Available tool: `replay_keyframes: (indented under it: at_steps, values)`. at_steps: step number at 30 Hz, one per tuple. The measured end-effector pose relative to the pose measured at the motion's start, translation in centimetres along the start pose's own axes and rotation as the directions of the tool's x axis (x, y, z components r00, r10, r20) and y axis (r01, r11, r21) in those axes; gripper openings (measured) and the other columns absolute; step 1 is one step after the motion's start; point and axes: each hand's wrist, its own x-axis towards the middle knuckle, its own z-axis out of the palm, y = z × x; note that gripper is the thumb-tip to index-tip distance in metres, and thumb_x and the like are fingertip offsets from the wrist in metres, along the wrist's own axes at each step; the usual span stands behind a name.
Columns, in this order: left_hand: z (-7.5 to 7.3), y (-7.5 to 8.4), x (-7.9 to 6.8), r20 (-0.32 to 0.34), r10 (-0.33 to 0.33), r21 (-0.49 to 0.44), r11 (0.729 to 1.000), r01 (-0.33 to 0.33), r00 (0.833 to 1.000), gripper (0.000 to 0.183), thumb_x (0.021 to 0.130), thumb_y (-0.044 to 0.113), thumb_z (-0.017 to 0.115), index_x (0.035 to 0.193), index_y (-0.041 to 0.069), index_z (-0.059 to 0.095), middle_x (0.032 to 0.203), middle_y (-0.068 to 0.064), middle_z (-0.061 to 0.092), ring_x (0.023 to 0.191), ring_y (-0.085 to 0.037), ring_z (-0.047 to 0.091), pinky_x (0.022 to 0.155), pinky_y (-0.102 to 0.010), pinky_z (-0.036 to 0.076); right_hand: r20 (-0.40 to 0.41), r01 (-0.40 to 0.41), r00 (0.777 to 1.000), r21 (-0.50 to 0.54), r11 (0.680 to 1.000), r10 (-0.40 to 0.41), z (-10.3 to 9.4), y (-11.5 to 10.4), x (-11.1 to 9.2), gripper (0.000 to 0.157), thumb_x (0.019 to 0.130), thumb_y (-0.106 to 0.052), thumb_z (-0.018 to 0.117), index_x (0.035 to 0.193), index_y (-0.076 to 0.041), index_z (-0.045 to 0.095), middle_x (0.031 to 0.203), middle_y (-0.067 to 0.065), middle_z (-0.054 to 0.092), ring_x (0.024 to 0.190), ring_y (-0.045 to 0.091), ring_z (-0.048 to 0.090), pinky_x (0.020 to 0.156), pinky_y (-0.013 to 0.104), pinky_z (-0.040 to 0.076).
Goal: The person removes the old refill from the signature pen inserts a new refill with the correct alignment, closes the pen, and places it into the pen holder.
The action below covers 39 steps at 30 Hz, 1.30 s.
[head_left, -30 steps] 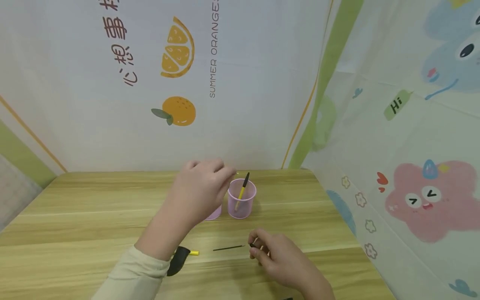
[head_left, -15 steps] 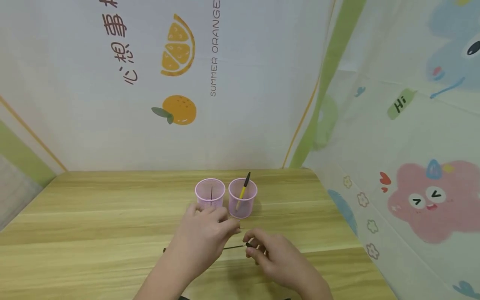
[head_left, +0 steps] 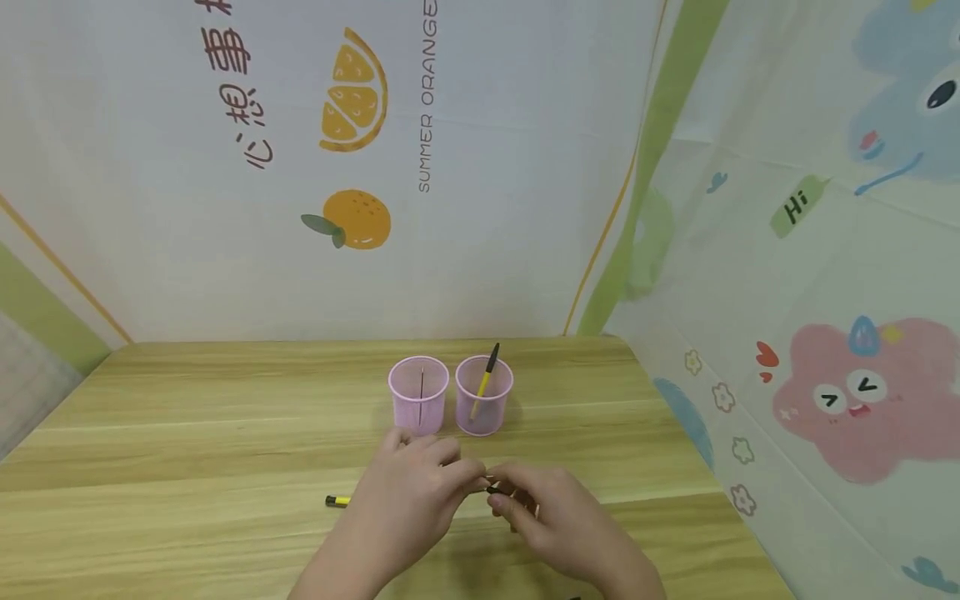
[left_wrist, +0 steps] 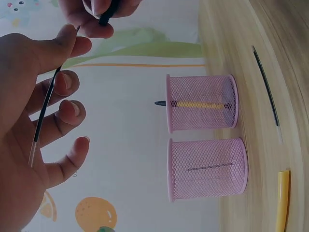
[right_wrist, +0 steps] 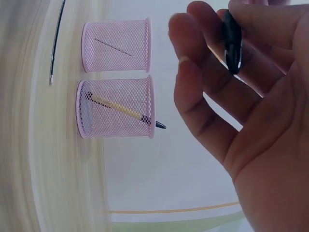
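My left hand point(head_left: 416, 492) pinches a thin pen refill point(left_wrist: 46, 104) between thumb and fingers; its dark ink ends in a clear section across the palm. Close beside it, my right hand point(head_left: 558, 512) pinches a small black tapered pen cap point(right_wrist: 232, 43). The refill's tip points toward the cap, apart from it in the left wrist view. On the table lies another refill point(left_wrist: 268, 92), mostly hidden behind my left hand in the head view. A yellow pen barrel point(head_left: 338, 502) with a black end lies left of my left hand, partly covered by it.
Two pink mesh cups stand side by side beyond my hands. The left cup point(head_left: 405, 417) holds one thin refill point(head_left: 422, 396); the right cup point(head_left: 495, 417) holds a yellow pen point(head_left: 486, 379) with a black top. A printed cloth point(head_left: 487, 267) hangs behind the wooden table point(head_left: 187, 467).
My left hand has come down from near the cups with the refill, toward my right hand. The right hand, still pinching the pen cap, has barely shifted.
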Motion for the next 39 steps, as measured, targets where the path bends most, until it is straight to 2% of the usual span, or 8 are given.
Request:
replay_keyframes:
  at_steps: [10,18,23,27,30,35,39]
  values:
    - [-0.4,-0.2,-0.6,0.052,-0.032,0.005,0.999,0.031,0.998,0.009,0.081,0.037,0.076,0.082,0.03,0.07,0.066,0.014,0.046,0.06,-0.006,0.044,0.071,-0.03,0.038,-0.052,0.04,0.998,-0.005,0.999,-0.04,-0.4,-0.3,0.1,0.014,0.098,-0.022,0.06,0.112,-0.022,0.064,0.078,-0.016,0.06,0.061,-0.004,0.056,0.053,0.018,0.047]
    - [-0.2,0.0,-0.6,0.086,-0.029,0.004,1.0,0.029,0.996,0.009,0.084,0.038,0.074,0.081,0.03,0.071,0.067,0.015,0.048,0.061,-0.005,0.044,0.07,-0.029,0.035,-0.042,0.069,0.997,-0.011,0.998,-0.069,-0.5,-0.7,0.2,0.014,0.098,-0.022,0.06,0.11,-0.027,0.063,0.077,-0.016,0.06,0.062,-0.008,0.053,0.052,0.017,0.046]
    - [0.0,0.0,-0.7,0.133,-0.028,-0.005,1.0,0.029,0.991,0.012,0.085,0.036,0.074,0.078,0.027,0.071,0.069,0.016,0.053,0.063,-0.004,0.05,0.072,-0.028,0.039,-0.015,0.067,0.998,0.001,0.998,-0.067,-0.3,-0.8,0.4,0.011,0.098,-0.024,0.059,0.107,-0.027,0.064,0.077,-0.016,0.06,0.063,-0.006,0.054,0.056,0.015,0.048]
    - [-0.1,0.0,-0.9,0.165,-0.051,-0.03,0.998,0.057,0.985,0.009,0.081,0.034,0.074,0.079,0.026,0.073,0.072,0.016,0.06,0.068,-0.005,0.058,0.074,-0.03,0.046,0.027,0.076,0.997,0.006,0.997,-0.076,-0.1,-0.8,0.6,0.01,0.098,-0.022,0.06,0.105,-0.026,0.065,0.079,-0.015,0.061,0.066,-0.006,0.055,0.059,0.014,0.049]
    - [-0.2,0.1,-0.9,0.185,-0.069,-0.062,0.995,0.082,0.98,0.009,0.078,0.033,0.074,0.082,0.025,0.073,0.075,0.017,0.064,0.07,-0.005,0.061,0.07,-0.029,0.049,0.05,0.087,0.995,-0.006,0.996,-0.086,0.0,-0.8,0.5,0.011,0.096,-0.019,0.063,0.105,-0.024,0.066,0.081,-0.015,0.064,0.07,-0.008,0.056,0.06,0.013,0.049]
    - [-0.3,0.1,-1.0,0.245,-0.094,-0.16,0.978,0.136,0.965,0.006,0.079,0.028,0.074,0.085,0.027,0.071,0.073,0.02,0.059,0.065,0.003,0.051,0.059,-0.019,0.043,0.059,0.109,0.992,-0.033,0.993,-0.107,0.1,-0.8,0.5,0.014,0.092,-0.015,0.068,0.104,-0.022,0.067,0.091,-0.01,0.07,0.078,-0.007,0.058,0.068,0.013,0.051]
    - [-0.3,0.3,-0.9,0.328,-0.135,-0.277,0.933,0.232,0.935,0.02,0.077,0.018,0.069,0.095,0.028,0.067,0.072,0.022,0.052,0.064,0.005,0.044,0.058,-0.014,0.039,0.064,0.15,0.987,-0.025,0.988,-0.148,0.2,-1.1,0.7,0.011,0.094,-0.019,0.065,0.104,-0.022,0.067,0.094,-0.01,0.071,0.078,-0.007,0.057,0.069,0.012,0.05]
